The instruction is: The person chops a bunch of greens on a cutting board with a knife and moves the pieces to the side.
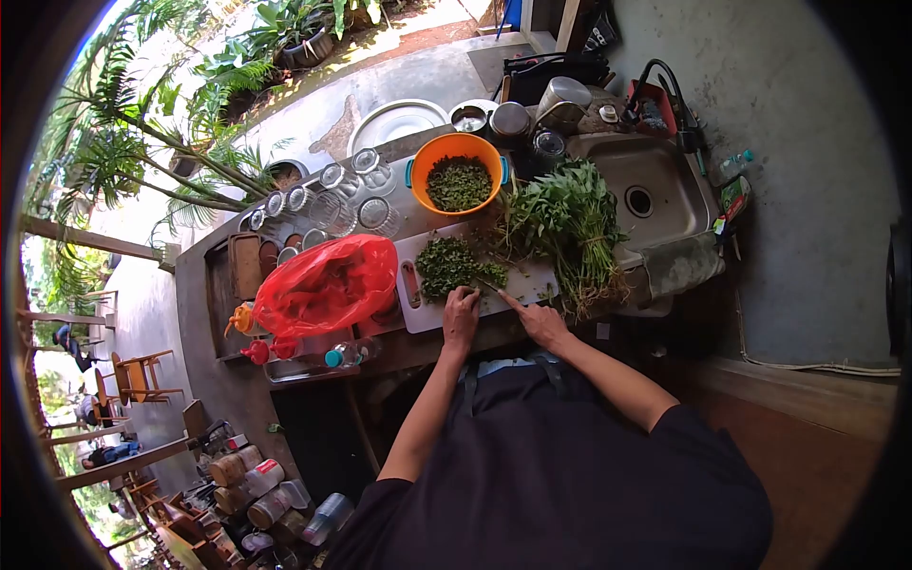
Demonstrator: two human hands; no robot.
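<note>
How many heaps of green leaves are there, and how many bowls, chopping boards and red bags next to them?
Orange bowl: 1
White chopping board: 1
Red bag: 1
Heaps of green leaves: 3 (chopped pile on the board, chopped pile in the bowl, uncut bunch)
Total: 6

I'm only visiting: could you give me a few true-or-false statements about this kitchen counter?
1. The orange bowl holds chopped greens. True.
2. The red bag lies to the right of the cutting board. False: it lies to the board's left.
3. The left hand and the right hand are both at the board. True.
4. The bundle of leafy stems sits inside the sink basin. False: it lies beside the basin, at the board's end.
</note>
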